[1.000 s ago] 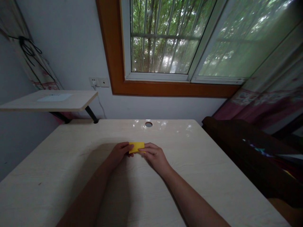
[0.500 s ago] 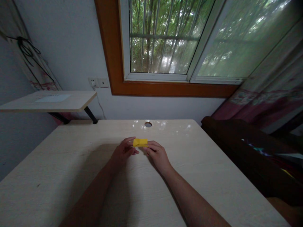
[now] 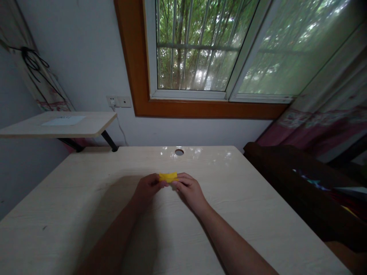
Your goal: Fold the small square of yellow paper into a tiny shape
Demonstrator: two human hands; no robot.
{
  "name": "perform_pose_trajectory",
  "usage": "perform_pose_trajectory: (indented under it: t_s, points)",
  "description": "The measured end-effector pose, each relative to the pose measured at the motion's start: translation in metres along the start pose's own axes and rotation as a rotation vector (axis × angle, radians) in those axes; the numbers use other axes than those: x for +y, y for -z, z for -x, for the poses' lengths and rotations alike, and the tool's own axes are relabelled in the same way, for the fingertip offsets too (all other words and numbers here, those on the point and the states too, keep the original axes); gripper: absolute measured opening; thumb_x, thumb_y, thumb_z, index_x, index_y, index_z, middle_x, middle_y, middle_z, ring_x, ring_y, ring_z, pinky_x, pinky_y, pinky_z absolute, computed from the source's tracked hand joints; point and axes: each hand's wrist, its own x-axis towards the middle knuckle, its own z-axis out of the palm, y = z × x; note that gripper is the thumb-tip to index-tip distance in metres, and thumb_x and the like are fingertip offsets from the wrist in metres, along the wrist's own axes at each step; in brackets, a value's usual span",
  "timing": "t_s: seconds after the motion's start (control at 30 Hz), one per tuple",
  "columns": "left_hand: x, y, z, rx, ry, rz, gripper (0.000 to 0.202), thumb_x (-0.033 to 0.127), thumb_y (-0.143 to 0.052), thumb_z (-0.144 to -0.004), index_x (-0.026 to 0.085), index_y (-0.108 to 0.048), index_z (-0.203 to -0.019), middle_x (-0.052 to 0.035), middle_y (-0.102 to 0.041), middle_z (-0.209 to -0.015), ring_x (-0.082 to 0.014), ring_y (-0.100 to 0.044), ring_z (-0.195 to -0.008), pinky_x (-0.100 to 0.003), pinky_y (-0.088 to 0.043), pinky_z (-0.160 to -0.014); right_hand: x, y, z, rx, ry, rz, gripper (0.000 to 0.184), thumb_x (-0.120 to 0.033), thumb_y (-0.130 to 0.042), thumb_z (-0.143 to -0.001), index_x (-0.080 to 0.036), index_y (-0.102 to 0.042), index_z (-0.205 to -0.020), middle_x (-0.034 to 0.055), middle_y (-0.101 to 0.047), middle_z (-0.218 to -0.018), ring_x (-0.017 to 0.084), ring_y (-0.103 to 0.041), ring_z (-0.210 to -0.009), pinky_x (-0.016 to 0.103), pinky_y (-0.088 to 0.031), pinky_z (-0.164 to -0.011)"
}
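Observation:
A small piece of yellow paper (image 3: 168, 177), creased and apparently folded, is held between both hands over the far middle of the desk. My left hand (image 3: 147, 190) pinches its left end, thumb below and fingers behind. At the other end, my right hand (image 3: 190, 188) grips the paper with the thumb under its lower edge and the fingers along the right side. The fingertips of both hands partly hide the paper's ends and lower edge.
The pale wooden desk (image 3: 246, 221) has a round cable hole (image 3: 179, 152) near its back edge. A raised shelf (image 3: 97, 124) with a white sheet (image 3: 64, 120) stands at the left. Beyond the desk's right side is dark brown furniture (image 3: 275, 168).
My left fingers have closed onto the left end of the yellow paper. The paper now looks narrower and bent, slightly lower and further left. My right thumb has shifted left along it.

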Motion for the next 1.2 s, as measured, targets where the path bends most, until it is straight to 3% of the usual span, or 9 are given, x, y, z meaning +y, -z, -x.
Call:
perform_pose_trajectory:
  t_s: [0.37,0.5,0.67,1.03,1.2]
  points:
    - [0.002,-0.006,0.0,0.01,0.037,0.065,0.024,0.038,-0.071,-0.074,0.017,-0.06,-0.073,-0.0024,-0.067,-0.072,-0.0156,-0.062,-0.068,-0.026,-0.048,-0.065,-0.012,-0.002,-0.001,0.031,-0.027,0.007,0.025,-0.034,-0.065,-0.084,-0.02,-0.072,-0.065,0.0057,-0.067,-0.084,0.018,-0.061,-0.077,0.026,-0.049,-0.062]
    - [-0.002,-0.008,-0.001,0.066,0.004,0.065,0.027,0.033,-0.074,-0.071,0.019,-0.057,-0.085,0.0003,-0.065,-0.074,-0.0144,-0.062,-0.068,-0.026,-0.049,-0.065,-0.008,-0.003,0.0,0.034,-0.011,0.032,0.02,-0.033,-0.065,-0.085,-0.021,-0.074,-0.073,0.0061,-0.067,-0.085,0.018,-0.061,-0.079,0.027,-0.049,-0.066]
    - [-0.005,-0.009,0.0,0.013,-0.005,0.112,0.031,0.031,-0.068,-0.079,0.019,-0.054,-0.103,0.0008,-0.065,-0.079,-0.0149,-0.067,-0.069,-0.029,-0.054,-0.068,-0.004,-0.002,0.0,0.029,-0.01,0.076,0.02,-0.035,-0.064,-0.085,-0.02,-0.075,-0.075,0.0062,-0.067,-0.086,0.019,-0.061,-0.078,0.028,-0.048,-0.066]
    - [0.007,-0.007,0.001,-0.039,0.022,0.081,0.029,0.036,-0.064,-0.083,0.017,-0.064,-0.105,-0.0048,-0.07,-0.096,-0.016,-0.07,-0.074,-0.029,-0.056,-0.072,0.001,-0.001,0.0,0.0,-0.042,0.073,0.024,-0.039,-0.059,-0.089,-0.02,-0.071,-0.078,0.0034,-0.064,-0.082,0.016,-0.058,-0.072,0.026,-0.045,-0.063]
    - [0.005,-0.008,0.001,-0.048,0.033,0.105,0.033,0.038,-0.064,-0.082,0.017,-0.066,-0.107,-0.0056,-0.071,-0.095,-0.0165,-0.07,-0.073,-0.029,-0.056,-0.071,0.0,-0.002,0.0,0.036,0.009,0.073,0.022,-0.037,-0.062,-0.088,-0.021,-0.073,-0.079,0.0059,-0.067,-0.092,0.019,-0.061,-0.086,0.028,-0.048,-0.074]
